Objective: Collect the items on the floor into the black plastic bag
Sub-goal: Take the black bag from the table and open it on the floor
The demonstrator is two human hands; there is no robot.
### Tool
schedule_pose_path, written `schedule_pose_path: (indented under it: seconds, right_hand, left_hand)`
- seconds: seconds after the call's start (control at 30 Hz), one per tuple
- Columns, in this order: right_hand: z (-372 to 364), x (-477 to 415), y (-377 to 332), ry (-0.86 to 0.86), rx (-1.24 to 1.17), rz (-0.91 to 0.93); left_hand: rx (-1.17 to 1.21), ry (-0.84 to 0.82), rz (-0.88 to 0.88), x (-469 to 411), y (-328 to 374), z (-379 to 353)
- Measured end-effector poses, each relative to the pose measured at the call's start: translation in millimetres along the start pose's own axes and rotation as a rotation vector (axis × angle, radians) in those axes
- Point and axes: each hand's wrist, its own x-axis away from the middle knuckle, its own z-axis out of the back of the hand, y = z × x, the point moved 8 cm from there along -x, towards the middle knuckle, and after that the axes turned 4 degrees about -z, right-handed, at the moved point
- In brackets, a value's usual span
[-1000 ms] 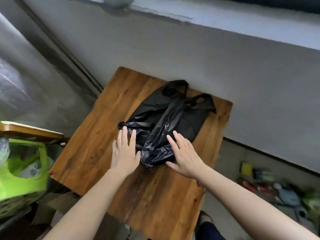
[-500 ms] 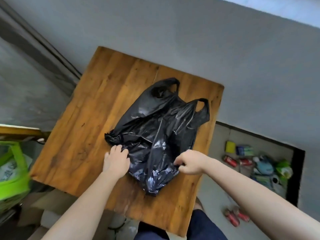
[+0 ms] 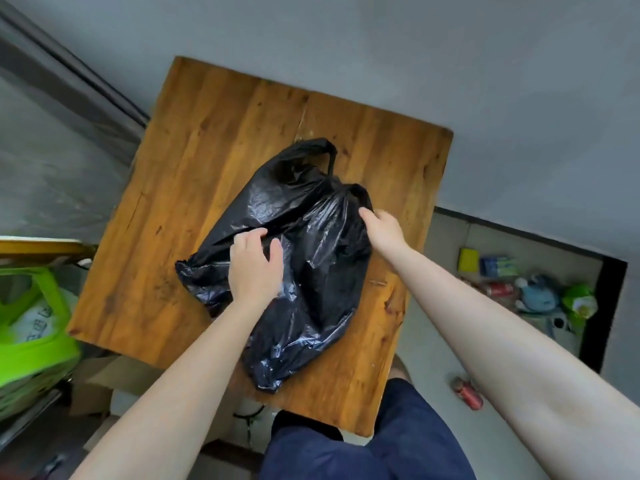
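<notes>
Hands grip black plastic bag, handles pointing away

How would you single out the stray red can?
From the wooden table, look at the floor right of its near edge. The stray red can lies there, apart from the other red can in the cluster by the wall.

Two bare forearms with no sleeves, left hand, right hand, dark navy shorts, no rings or watch visible

Bare forearms stretched forward, left grip curled, thumb spread — right grip farther out, both clutching the bag
</notes>
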Motion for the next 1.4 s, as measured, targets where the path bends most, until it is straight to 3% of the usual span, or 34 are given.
schedule_pose_path:
  seconds: [0.07,0.17,0.27,0.33,0.43,0.53,0.6,0.67,0.77,0.83,0.93,1.1,1.3,1.4]
  right_hand:
    - [-13,14,14,-0.046,0.072,0.071]
    - [-25,32,51,-0.177,-0.036,-0.006]
    - [-22,44,83,-0.242,-0.184,-0.175]
    - [-11,40,94,-0.161,-0.241,-0.24]
    - [5,19,92,0.024,-0.018,-0.086]
    - [-1,15,70,0.072,0.254,0.146]
    - [-13,18,50,0.045,0.327,0.326]
    - [-36,17,42,-0.104,0.307,0.423]
    - [-58,16,44,-0.258,0.365,0.457]
    - [-48,18,47,-0.179,0.406,0.476]
    - [1,19,54,-0.027,0.33,0.361]
    - [114,33,73,0.245,0.163,0.171]
    - [214,98,118,0.466,-0.127,0.105]
    - [250,149,170,0.571,-0.231,0.069]
  left_hand:
    - [0.139,-0.074,0.105,-7,18,-20]
    - [0.222,-0.223,0.27,-4,26,-55]
    - [0.134,-0.294,0.296,16,23,-77]
    - [0.023,-0.307,0.245,32,17,-84]
    - [-0.152,-0.31,0.152,57,3,-89]
    - [-0.368,-0.211,0.14,80,-15,-85]
    - [-0.426,-0.156,0.254,93,-28,-80]
    - [-0.411,-0.194,0.418,106,-42,-83]
    - [-0.203,-0.315,0.574,126,-56,-97]
    - [-0.122,-0.294,0.564,135,-52,-96]
    - [-0.148,-0.178,0.533,142,-34,-79]
    - [-0.236,-0.072,0.306,134,16,-48]
    - [-0.157,0.047,-0.163,150,111,-19]
    - [-0.276,-0.008,-0.485,183,154,-34]
